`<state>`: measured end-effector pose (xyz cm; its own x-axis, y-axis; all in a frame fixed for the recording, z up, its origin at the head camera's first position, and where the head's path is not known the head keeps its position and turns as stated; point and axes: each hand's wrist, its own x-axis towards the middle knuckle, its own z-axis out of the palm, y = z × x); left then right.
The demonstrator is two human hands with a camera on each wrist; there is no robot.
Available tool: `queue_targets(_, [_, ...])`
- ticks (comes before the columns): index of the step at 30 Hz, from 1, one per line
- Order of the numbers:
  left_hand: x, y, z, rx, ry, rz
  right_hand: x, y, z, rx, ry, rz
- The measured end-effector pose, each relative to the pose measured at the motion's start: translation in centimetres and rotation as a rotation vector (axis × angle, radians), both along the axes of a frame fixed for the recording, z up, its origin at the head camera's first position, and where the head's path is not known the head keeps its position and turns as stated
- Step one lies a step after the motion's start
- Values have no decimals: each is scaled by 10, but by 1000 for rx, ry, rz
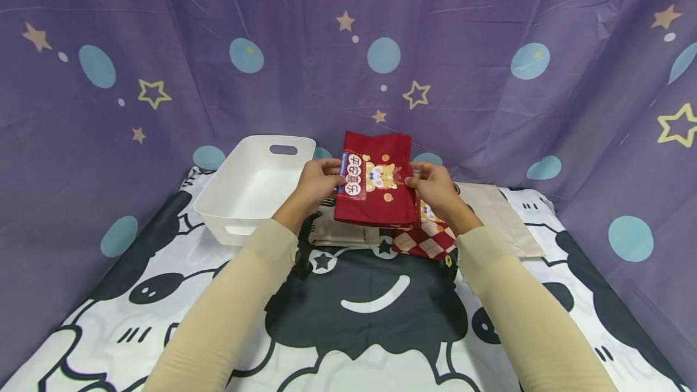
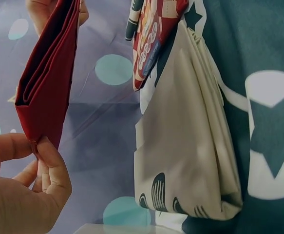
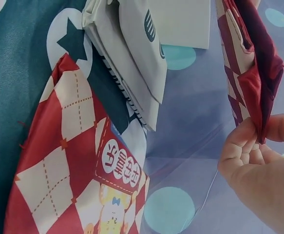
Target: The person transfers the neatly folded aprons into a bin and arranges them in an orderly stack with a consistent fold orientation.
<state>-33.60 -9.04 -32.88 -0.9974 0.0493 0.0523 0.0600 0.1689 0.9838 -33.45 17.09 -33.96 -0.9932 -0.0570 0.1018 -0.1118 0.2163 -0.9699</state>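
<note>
Red folded cloth (image 1: 376, 180) between pinched fingers (image 2: 55, 163)

Left hand (image 2: 25, 195) pinching red cloth (image 2: 47, 109), folded beige cloth (image 2: 178, 136)

Red folded cloth (image 1: 400, 207): folded into a flat, roughly rectangular packet, with several layers shown at its edges.
Front: plain red, printed with an orange-and-white cartoon dog beside a column of white roundels bearing red characters.
Back: patterned in red and pale checks.
Grip: its left edge is pinched by the left hand (image 1: 317, 185), its right edge by the right hand (image 1: 432, 188).
Place: held up, apart from the beige folded cloth (image 2: 176, 131) and red checked cloth (image 3: 68, 161).
</note>
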Motion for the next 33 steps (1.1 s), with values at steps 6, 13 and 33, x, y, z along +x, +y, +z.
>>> queue_targets(6, [2, -4, 6, -35, 20, -1, 1, -3, 4, 1, 42, 16])
queue_targets(13, [3, -12, 14, -28, 27, 1, -1, -10, 9, -17, 54, 34])
queue_targets(33, [10, -42, 21, -60, 32, 23, 1, -40, 16, -55, 52, 65])
